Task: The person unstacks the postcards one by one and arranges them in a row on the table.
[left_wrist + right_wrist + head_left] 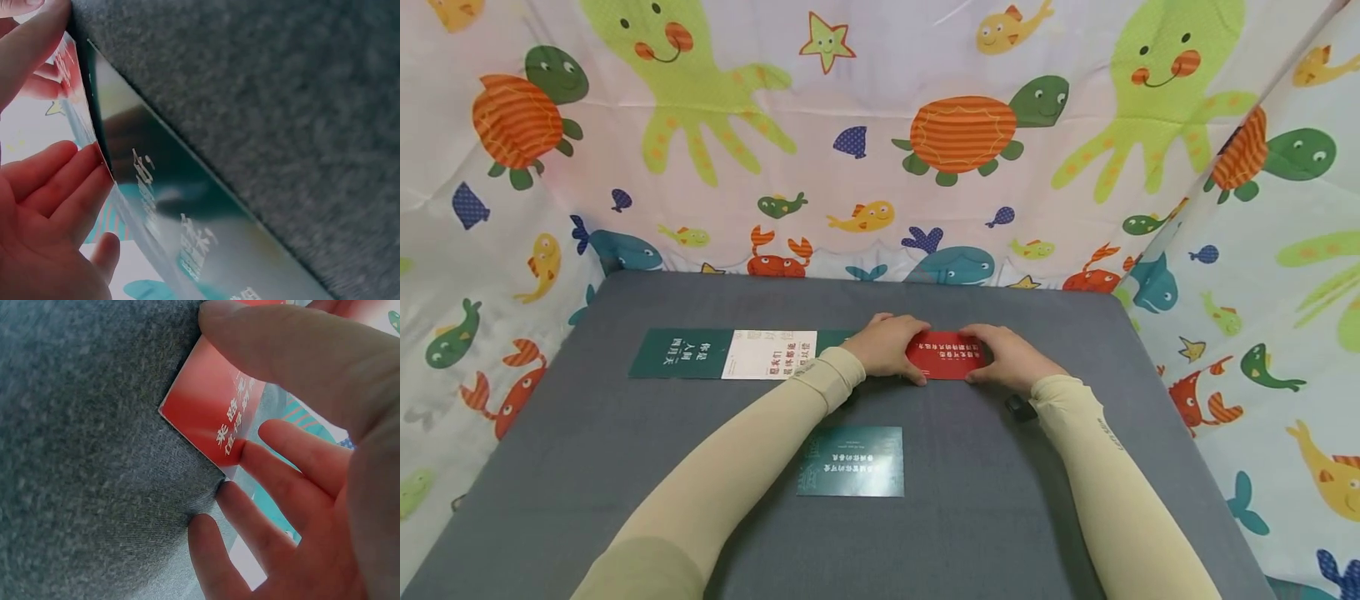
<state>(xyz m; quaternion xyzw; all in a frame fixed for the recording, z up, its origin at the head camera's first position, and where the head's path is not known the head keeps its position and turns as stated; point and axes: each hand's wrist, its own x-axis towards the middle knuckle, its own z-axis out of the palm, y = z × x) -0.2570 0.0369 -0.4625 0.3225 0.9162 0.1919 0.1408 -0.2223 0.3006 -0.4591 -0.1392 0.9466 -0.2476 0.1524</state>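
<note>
A red card (946,357) with white lettering lies at the right end of a row of cards. My left hand (889,346) holds its left end, thumb at the near edge and fingers toward the far edge. The right hand (1011,358) holds the other end between thumb and fingers; in the right wrist view the thumb (240,328) is on the near edge and fingertips are by the far corner. Beneath the left hand, a dark green card (162,181) is partly hidden in the head view. Left of it are a white card (760,354) and another green card (677,354).
A teal card (850,462) lies by itself nearer the body, by the left forearm. The grey tabletop (955,533) meets a cartoon-printed curtain (865,125) at the back and sides. A small black device (1020,408) sits at the right wrist.
</note>
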